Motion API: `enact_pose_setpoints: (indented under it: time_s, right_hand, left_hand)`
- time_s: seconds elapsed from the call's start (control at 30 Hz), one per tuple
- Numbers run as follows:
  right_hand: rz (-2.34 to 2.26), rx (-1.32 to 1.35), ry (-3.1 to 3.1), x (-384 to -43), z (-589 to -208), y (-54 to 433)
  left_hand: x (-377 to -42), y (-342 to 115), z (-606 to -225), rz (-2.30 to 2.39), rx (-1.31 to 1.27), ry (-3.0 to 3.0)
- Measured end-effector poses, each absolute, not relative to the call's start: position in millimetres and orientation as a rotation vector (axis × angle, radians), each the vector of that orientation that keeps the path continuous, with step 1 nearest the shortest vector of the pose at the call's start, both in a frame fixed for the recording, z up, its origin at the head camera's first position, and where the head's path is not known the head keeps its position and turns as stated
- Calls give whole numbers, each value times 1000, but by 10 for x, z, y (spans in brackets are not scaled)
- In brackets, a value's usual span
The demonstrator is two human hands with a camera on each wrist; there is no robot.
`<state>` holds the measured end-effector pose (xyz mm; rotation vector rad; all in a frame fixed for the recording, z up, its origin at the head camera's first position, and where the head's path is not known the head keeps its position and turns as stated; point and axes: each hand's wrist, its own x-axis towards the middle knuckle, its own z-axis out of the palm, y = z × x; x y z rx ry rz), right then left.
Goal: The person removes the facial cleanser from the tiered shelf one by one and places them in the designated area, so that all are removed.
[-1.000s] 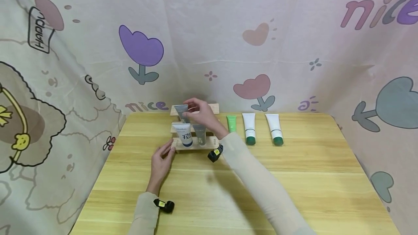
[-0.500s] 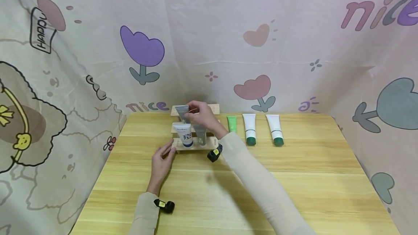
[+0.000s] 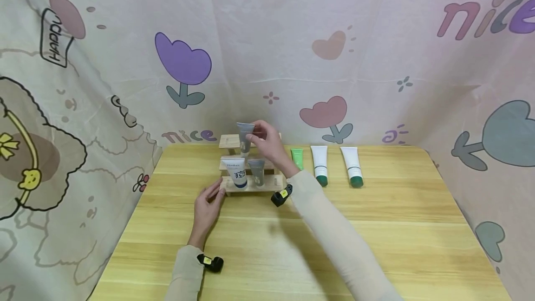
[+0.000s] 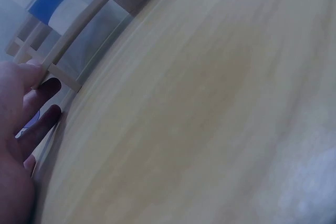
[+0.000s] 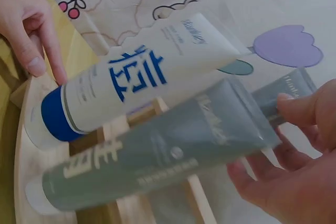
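My right hand (image 3: pixel 269 143) pinches a small grey squeeze tube (image 3: pixel 244 134) near its flat crimped end, over the back of a stepped wooden display rack (image 3: pixel 273 181). In the right wrist view the held tube (image 5: pixel 294 88) is partly hidden behind another grey squeeze tube (image 5: pixel 157 150). That second tube stands cap down on the front step, beside a white squeeze tube (image 3: pixel 235 171) with a blue band and large blue lettering. At the rack's left end, my left hand (image 3: pixel 206 206) holds the corner of the front step between thumb and fingers.
Right of the rack, a small green tube (image 3: pixel 297 158) and two white tubes with green caps, one nearer (image 3: pixel 319 161) and one farther right (image 3: pixel 352 164), lie in a row on the wooden table (image 3: pixel 397 245). A printed cloth (image 3: pixel 259 50) hangs right behind the table.
My right hand has moved up and to the right with the grey tube, baring the left of the rack's top step. My left hand has stayed at the rack's corner.
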<state>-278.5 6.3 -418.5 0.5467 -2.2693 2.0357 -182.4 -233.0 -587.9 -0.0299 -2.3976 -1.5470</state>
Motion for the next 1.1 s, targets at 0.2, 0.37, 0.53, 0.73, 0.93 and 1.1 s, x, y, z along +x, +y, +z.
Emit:
enact_pose_setpoints:
  time_s: [0.2, 0.37, 0.53, 0.73, 0.93, 1.1]
  right_hand:
    - [2164, 490, -2144, -2786, -4141, 276]
    - [2235, 419, -2045, -2774, -4145, 481]
    - [2278, 365, -2002, -2715, -4188, 665]
    - [2223, 268, -2054, -2645, -4281, 824]
    - [2146, 237, -2032, -2575, -4358, 919]
    - [2048, 197, -2065, -2522, -4458, 1002]
  left_hand:
    - [-1832, -2333, -5868, -1551, -20, -2406]
    - [-1845, -2336, -5847, -1552, -26, -2414]
    - [-1852, -2335, -5846, -1546, -28, -2414]
    - [-1857, -2337, -5868, -1540, -41, -2412]
    - [-1846, -2331, -5871, -1540, -31, -2411]
    - [-1833, -2327, -5874, -1539, -19, -2412]
